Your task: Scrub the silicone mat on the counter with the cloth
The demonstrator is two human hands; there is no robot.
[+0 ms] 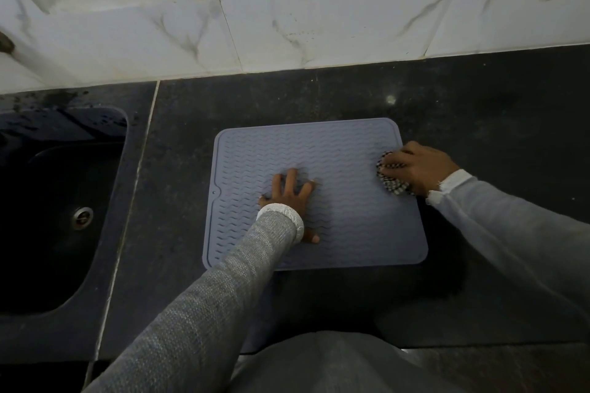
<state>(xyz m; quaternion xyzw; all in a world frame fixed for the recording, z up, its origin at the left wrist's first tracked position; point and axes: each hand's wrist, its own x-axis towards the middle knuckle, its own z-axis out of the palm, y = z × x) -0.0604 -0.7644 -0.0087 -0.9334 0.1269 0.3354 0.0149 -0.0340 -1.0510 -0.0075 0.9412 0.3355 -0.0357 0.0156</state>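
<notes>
A grey-blue silicone mat [344,150] with wavy ridges lies flat on the dark counter [498,112]. My left hand [292,198] presses on the mat's middle with fingers spread and straight. My right hand [415,167] grips a bunched black-and-white checked cloth [391,183] at the mat's right edge, with the cloth partly hidden under the fingers.
A dark sink [54,210] with a metal drain [82,217] is sunk into the counter at the left. A white marble-patterned tiled wall [287,32] runs along the back. Bare counter stretches to the right of the mat.
</notes>
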